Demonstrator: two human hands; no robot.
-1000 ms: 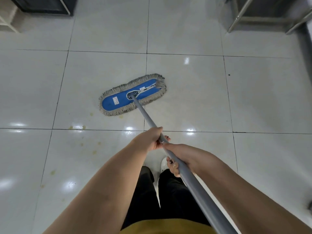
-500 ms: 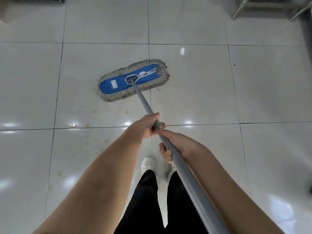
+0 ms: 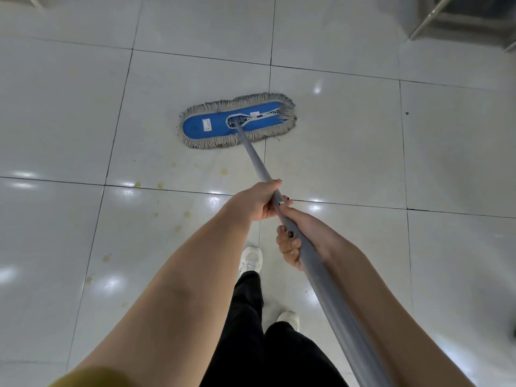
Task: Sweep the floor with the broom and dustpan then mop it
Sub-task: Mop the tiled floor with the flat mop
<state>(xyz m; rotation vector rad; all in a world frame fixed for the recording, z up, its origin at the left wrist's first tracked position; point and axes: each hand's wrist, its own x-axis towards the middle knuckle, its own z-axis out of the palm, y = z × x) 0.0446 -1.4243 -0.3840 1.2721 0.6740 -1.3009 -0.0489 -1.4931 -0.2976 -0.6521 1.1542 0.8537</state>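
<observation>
A flat mop head [image 3: 212,125], blue on top with a grey fringe, lies on the glossy white tile floor [image 3: 349,152] ahead of me. Its grey handle [image 3: 255,160] runs back toward the lower right. My left hand [image 3: 258,201] grips the handle from above. Just behind it, my right hand [image 3: 296,241] holds the handle with the fingers curled under it. Several yellowish spots [image 3: 223,171] dot the tiles in front of and left of my feet. No broom or dustpan shows.
Metal furniture legs [image 3: 427,19] stand at the top right, and another leg shows at the top left corner. My white shoes [image 3: 250,261] and black trousers are below the hands. Dark grout lines cross the floor.
The mop head has been pushed further from me and a little to the right across the tiles. Both hands kept their hold on the handle, and my left foot has stepped forward.
</observation>
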